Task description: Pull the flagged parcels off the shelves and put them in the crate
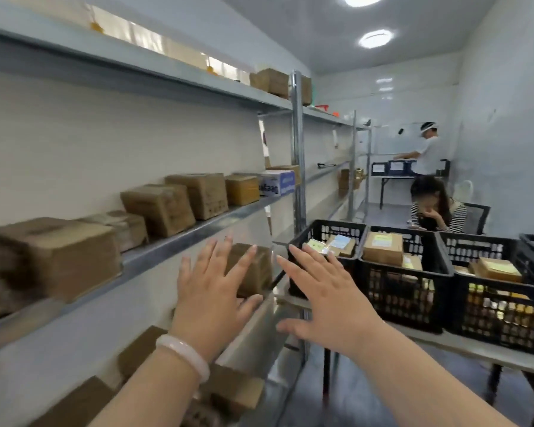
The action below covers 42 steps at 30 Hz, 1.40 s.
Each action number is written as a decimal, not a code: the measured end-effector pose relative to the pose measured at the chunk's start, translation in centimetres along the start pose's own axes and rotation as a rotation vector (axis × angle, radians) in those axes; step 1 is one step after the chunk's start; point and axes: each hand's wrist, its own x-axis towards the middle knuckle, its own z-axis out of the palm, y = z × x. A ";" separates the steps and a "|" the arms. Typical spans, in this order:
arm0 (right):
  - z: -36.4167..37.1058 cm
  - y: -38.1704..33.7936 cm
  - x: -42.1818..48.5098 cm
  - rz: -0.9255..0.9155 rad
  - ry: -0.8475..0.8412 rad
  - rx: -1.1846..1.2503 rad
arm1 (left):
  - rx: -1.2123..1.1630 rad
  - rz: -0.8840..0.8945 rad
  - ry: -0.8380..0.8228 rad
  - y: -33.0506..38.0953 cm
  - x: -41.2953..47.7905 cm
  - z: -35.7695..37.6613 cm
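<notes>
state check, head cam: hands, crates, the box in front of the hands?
left hand: open, fingers spread, empty
right hand: open, fingers spread, empty
box behind the left hand: on the shelf, not gripped
nearest crate: holds a few parcels
middle crate: holds parcels

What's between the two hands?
In the head view, a brown cardboard parcel on the lower shelf shows behind the gap between the open left hand and right hand; neither visibly grips it.
</notes>
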 end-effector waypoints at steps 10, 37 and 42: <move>-0.2 -18.1 10.9 -0.328 0.168 0.266 | 0.185 -0.348 0.192 -15.5 -8.4 -10.1; 3.2 -32.6 21.0 -0.468 -0.303 1.422 | -0.379 -1.091 0.570 -24.2 -8.8 -15.6; 3.3 -33.7 20.1 -0.715 -0.206 1.228 | -0.430 -1.123 0.548 -24.4 -9.5 -16.5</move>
